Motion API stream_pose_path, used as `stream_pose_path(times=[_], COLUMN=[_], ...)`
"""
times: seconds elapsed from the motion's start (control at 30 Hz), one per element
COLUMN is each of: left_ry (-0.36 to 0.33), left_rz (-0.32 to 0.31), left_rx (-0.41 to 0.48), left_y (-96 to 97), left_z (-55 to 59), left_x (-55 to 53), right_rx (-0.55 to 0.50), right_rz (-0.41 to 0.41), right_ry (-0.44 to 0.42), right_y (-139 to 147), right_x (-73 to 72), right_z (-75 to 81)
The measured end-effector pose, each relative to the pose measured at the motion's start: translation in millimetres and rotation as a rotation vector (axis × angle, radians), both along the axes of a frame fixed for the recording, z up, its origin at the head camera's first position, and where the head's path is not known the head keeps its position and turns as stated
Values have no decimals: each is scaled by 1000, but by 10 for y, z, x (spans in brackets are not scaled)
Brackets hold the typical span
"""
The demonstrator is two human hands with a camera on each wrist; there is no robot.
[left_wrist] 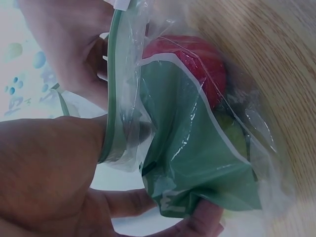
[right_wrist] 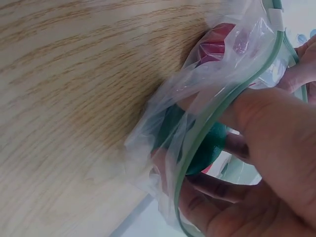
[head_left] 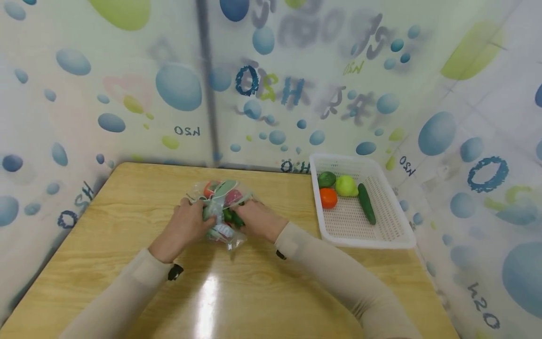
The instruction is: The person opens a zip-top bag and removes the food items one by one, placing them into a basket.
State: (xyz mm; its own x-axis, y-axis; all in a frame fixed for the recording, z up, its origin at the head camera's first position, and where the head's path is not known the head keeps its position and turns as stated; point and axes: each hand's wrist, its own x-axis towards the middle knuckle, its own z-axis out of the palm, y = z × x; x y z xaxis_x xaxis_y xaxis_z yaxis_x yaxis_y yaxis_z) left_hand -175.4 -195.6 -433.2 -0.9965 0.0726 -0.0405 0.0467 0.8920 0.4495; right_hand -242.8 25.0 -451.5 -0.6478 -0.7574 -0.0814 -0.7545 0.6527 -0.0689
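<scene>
A clear zip bag [head_left: 218, 202] with green panels and a green seal strip lies on the table, its mouth open towards the person. My left hand [head_left: 189, 220] grips the bag's left side, thumb inside the mouth and fingers outside in the left wrist view. Reaching into the mouth, my right hand [right_wrist: 276, 148] holds a dark green, round-ended vegetable [right_wrist: 210, 148] between thumb and fingers. Inside the bag, a red, shiny round item [left_wrist: 192, 64] and a paler green one [left_wrist: 231, 132] show through the plastic. An orange-red item [head_left: 209, 189] shows at the bag's far end.
To the right on the wooden table [head_left: 139, 202] stands a white plastic basket [head_left: 351, 238]. It holds a tomato [head_left: 328, 198], a light green round item [head_left: 346, 186], a dark green item [head_left: 326, 179] and a cucumber [head_left: 366, 204]. Patterned curtains [head_left: 275, 117] close off the back and sides.
</scene>
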Motion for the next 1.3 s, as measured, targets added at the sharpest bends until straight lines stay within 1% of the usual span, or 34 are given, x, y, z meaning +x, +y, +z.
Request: stream_pose_path(times=[0.23,0.4,0.57,0.73,0.87,1.0,1.13,1.3], left_ry=[18,15,14,0,-15,-10,-5,-28], left_rz=[1,8,9,14,20,15,16,26], left_rx=[-6,-19,-27,-27,-28,-30,-28,-20], left_y=[6,15,16,18,15,3,-1,9], left_z=[16,19,32,27,-1,-31,-26,-14], left_x=[10,9,9,12,4,-11,-17,-18], right_rx=[5,-32,-69,-80,-103,-135,-167,-197], right_rz=[-1,-16,-14,-12,3,20,26,26], right_ry=[-9,-39,-54,-58,-47,-38,-47,-67], right_y=[40,101,141,164,184,210,239,286], right_x=[-4,28,58,86,102,120,140,184], right_z=[61,137,191,223,243,269,293,334])
